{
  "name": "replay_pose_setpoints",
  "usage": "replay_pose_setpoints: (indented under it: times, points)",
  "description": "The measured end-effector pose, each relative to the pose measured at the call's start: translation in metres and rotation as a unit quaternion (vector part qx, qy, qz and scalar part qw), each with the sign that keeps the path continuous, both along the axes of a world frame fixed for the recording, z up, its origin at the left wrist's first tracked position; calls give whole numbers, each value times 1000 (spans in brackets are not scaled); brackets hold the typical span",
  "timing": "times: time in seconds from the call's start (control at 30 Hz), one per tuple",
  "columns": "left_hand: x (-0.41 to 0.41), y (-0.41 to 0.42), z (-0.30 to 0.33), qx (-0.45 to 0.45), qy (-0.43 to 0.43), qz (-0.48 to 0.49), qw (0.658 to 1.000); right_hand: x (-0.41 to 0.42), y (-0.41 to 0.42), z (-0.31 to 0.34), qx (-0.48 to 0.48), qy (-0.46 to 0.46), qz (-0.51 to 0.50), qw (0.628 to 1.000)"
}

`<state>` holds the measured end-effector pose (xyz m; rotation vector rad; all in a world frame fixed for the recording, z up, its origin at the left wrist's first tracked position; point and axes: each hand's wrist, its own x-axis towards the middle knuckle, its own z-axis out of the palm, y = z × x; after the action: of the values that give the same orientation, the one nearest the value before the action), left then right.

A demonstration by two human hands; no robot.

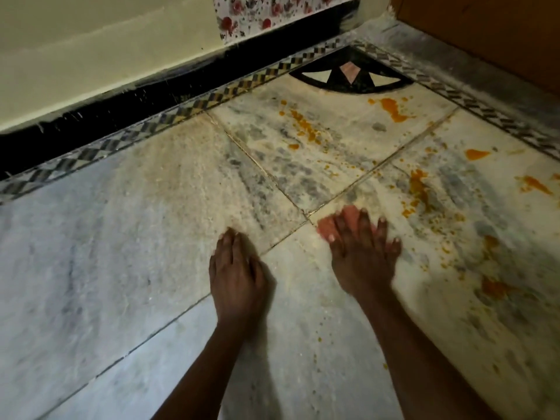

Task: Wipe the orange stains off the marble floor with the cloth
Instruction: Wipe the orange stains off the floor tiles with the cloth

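Both hands down on the marble floor [91,268], near centre of view. Left hand [238,277] flat, fingers straight and together, holding nothing. Right hand [362,253] spread, fingers straight and a bit fanned, pressing on something pinkish under the fingertips at the far-left side of the hand. Probably the cloth [328,227], but motion-blurred and mostly hidden, so cannot tell for sure; only a small pale-pink patch visible, lying at the joint where four slabs meet.

Orange stains [394,109] spread over the far and right slabs: a thick blob near the black fan inlay [351,75], a dotted streak left of it, a wedge-shaped spot far right, a smeared line right of the right hand, darker rust patches near right. Small flecks all around. Some look wet and thick, others thin and smeared. Pale yellowish haze over the middle slabs.

Risks, judged from layout:
- Cloth small under the palm, likely to slip out or bunch up during a push, leaving bare fingers dragging through pigment.
- Wiping thick blobs with one already loaded patch likely to smear orange wider instead of lifting it, especially into the slab joints.
- Stains well apart, so easy to miss the far blob or the right-edge spots.
- Patterned checker border [169,116] and joints could trap residue.
- Left hand braced on wet-looking marble, possible slip.

Most stains not yet cleaned; task looks early.
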<state>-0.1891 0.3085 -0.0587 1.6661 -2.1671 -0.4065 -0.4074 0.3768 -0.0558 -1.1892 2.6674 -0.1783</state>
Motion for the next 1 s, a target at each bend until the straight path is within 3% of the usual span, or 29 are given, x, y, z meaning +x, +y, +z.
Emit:
replay_pose_setpoints:
  times: [0.07,0.13,0.23,0.3,0.37,0.47,0.53,0.6,0.67,0.73,0.8,0.93,1.0]
  points:
    - [0,-3,0,0,-19,12,1000,5,-37,2,-3,-32,-13,999]
    - [2,-7,1,-3,-31,29,999,24,-53,3,-4,-31,71,997]
    - [3,-13,2,2,-29,50,998,60,-11,5,0,-1,220,976]
    - [2,-13,3,14,-19,53,998,62,39,7,8,5,266,964]
    - [3,-11,4,15,-6,46,999,35,63,7,17,14,211,977]
    - [10,-10,2,17,9,23,1000,5,37,1,-6,4,5,1000]
    - [16,-4,2,20,11,-2,1000,16,11,3,-11,-20,-30,999]
    - [22,5,6,23,1,-28,999,43,14,3,-11,-4,84,996]
    - [33,10,9,24,-17,-55,998,71,57,3,-22,14,248,968]
    - [49,23,14,5,-36,-79,996,78,120,11,-19,13,331,944]
    - [61,26,10,0,-64,-95,993,51,140,6,-22,15,300,954]
    - [64,37,7,2,-62,-64,996,7,92,6,-1,1,50,999]
    - [61,40,9,9,-56,-49,997,31,73,10,7,-6,56,998]
